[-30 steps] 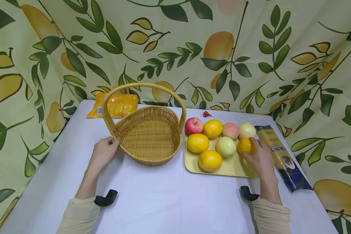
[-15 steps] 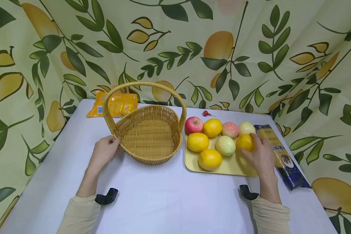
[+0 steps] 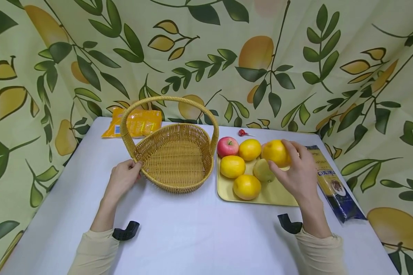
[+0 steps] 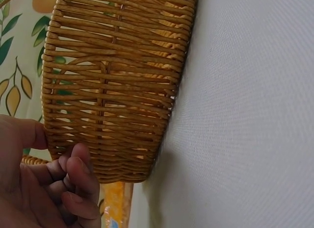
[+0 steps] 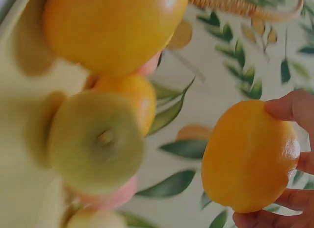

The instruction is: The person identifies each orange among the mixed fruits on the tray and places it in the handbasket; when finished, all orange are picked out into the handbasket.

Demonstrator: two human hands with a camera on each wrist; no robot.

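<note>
Grip at right (image 3: 300, 170) spans and holds yellow fruit (image 3: 274, 152); left grip (image 3: 122, 177) pinches basket (image 3: 175, 164).

The white tabletop (image 3: 199, 233) is brightly and evenly lit in the head view, where soft, diffuse shadows are cast beside the basket (image 3: 175, 164) and next to the forearms (image 3: 104, 215). A duller, greyer light is recorded by the left wrist camera, with a soft-edged shadow thrown below the wickerwork. In the right wrist view, glare is caught on the held yellow fruit (image 5: 249, 157), while the pale green fruit (image 5: 88, 149) and tray (image 5: 17, 125) are blurred, out of focus.
</note>
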